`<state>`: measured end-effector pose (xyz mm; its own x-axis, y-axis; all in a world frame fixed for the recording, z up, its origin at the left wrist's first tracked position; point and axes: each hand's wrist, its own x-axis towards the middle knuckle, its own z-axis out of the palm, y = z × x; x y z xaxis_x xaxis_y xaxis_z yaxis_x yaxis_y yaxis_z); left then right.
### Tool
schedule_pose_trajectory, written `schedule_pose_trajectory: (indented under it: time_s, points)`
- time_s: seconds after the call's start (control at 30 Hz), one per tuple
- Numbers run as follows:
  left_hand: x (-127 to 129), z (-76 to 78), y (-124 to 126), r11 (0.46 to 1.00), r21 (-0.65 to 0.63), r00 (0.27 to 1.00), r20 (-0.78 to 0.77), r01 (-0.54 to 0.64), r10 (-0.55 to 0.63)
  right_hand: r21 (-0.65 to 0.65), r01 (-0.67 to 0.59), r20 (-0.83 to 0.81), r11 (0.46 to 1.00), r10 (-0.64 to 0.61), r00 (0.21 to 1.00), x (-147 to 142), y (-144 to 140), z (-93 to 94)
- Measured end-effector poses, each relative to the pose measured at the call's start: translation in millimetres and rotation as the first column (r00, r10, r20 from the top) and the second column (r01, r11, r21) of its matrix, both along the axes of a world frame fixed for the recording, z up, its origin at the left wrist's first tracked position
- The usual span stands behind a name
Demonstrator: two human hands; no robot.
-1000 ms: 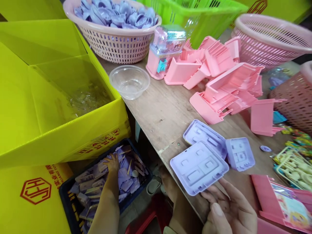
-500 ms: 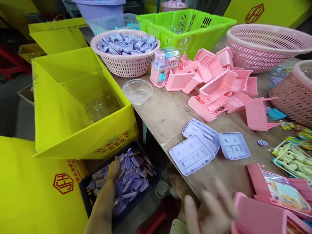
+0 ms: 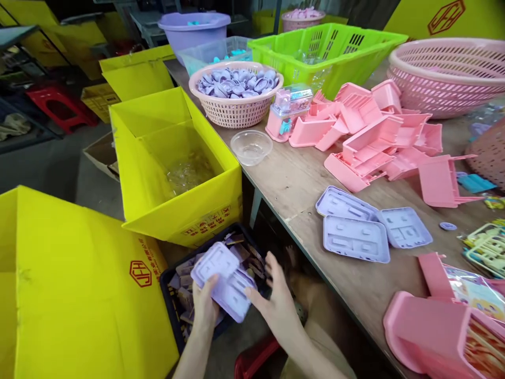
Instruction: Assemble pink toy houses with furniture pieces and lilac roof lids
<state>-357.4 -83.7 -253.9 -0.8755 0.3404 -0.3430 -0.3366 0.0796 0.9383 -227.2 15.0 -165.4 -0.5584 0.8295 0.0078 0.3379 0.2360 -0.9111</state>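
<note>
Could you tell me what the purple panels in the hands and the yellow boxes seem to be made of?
Purple panels, held by the left hand and right hand: apparently moulded plastic, matte, with crisp raised recesses. Yellow boxes: probably corrugated plastic sheet, slightly glossy, with folded flaps and printed red marks.

The dark plastic crate of lilac parts is partly hidden by the left hand, the right hand and the stack of lilac plastic panels they hold. The pink plastic housing at the wooden table's near right corner runs off the picture's edge. The contents of the yellow corrugated box are a clear, glinting blur.
</note>
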Motion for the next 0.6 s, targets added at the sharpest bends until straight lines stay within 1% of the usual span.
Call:
schedule_pose_trajectory:
  time_s: [0.03, 0.07, 0.1, 0.13, 0.17, 0.2, 0.23, 0.27, 0.3, 0.33, 0.37, 0.4, 0.47, 0.5, 0.53, 0.57, 0.6]
  points:
    - [13, 12.3, 1, 0.993, 0.11, 0.994, 0.092, 0.046, -0.056, -0.154, -0.083, -0.01, 0.985, 0.083, 0.997, -5, -2, -2.9]
    - [23, 21.8, 2, 0.977, 0.189, 0.982, 0.138, 0.102, -0.129, -0.275, -0.169, -0.022, 0.946, 0.17, 0.985, -8, -1, -3.0]
    - [29, 27.7, 5, 0.953, 0.254, 0.966, 0.153, 0.164, -0.207, -0.357, -0.22, -0.025, 0.908, 0.226, 0.974, -10, 1, -0.6]
    - [30, 29.3, 8, 0.919, 0.311, 0.946, 0.135, 0.243, -0.296, -0.396, -0.226, -0.012, 0.89, 0.241, 0.97, -10, 5, 3.8]
    - [27, 26.4, 11, 0.879, 0.347, 0.921, 0.089, 0.328, -0.379, -0.393, -0.176, 0.019, 0.903, 0.2, 0.98, -8, 10, 9.7]
    - [20, 19.3, 14, 0.835, 0.356, 0.889, 0.024, 0.419, -0.457, -0.359, -0.081, 0.052, 0.93, 0.106, 0.993, -6, 16, 16.3]
    - [11, 8.4, 18, 0.791, 0.324, 0.845, -0.054, 0.519, -0.532, -0.325, 0.03, 0.07, 0.945, -0.008, 0.998, -3, 21, 23.0]
    - [-1, -5.4, 22, 0.769, 0.224, 0.8, -0.126, 0.599, -0.587, -0.302, 0.137, 0.065, 0.943, -0.123, 0.99, 0, 27, 29.5]
    - [-13, -21.1, 25, 0.734, 0.079, 0.735, -0.168, 0.674, -0.657, -0.294, 0.232, 0.035, 0.927, -0.233, 0.972, 4, 33, 35.6]
    - [-25, -37.8, 29, 0.659, -0.119, 0.634, -0.195, 0.743, -0.749, -0.293, 0.319, -0.015, 0.901, -0.338, 0.941, 6, 40, 41.4]
    - [-36, -54.6, 32, 0.557, -0.379, 0.527, -0.19, 0.739, -0.829, -0.305, 0.403, -0.071, 0.863, -0.443, 0.894, 9, 47, 47.1]
    - [-45, -70.8, 34, 0.415, -0.631, 0.439, -0.129, 0.656, -0.889, -0.332, 0.472, -0.124, 0.817, -0.534, 0.837, 11, 56, 52.6]
    - [-59, -100.3, 36, 0.308, -0.793, 0.467, -0.033, 0.527, -0.884, -0.401, 0.591, -0.193, 0.7, -0.695, 0.692, 16, 75, 63.2]
    - [-64, -113.3, 35, 0.259, -0.845, 0.5, 0.011, 0.467, -0.866, -0.448, 0.625, -0.199, 0.639, -0.753, 0.627, 19, 86, 67.9]
    - [-67, -125.3, 32, 0.21, -0.886, 0.532, 0.048, 0.414, -0.845, -0.483, 0.647, -0.202, 0.591, -0.793, 0.574, 23, 96, 72.0]
    - [-69, -136.3, 29, 0.152, -0.92, 0.556, 0.082, 0.361, -0.827, -0.501, 0.648, -0.215, 0.573, -0.808, 0.549, 26, 105, 75.4]
    - [-70, -146.6, 25, 0.093, -0.945, 0.572, 0.11, 0.313, -0.813, -0.497, 0.637, -0.243, 0.589, -0.799, 0.55, 30, 112, 78.0]
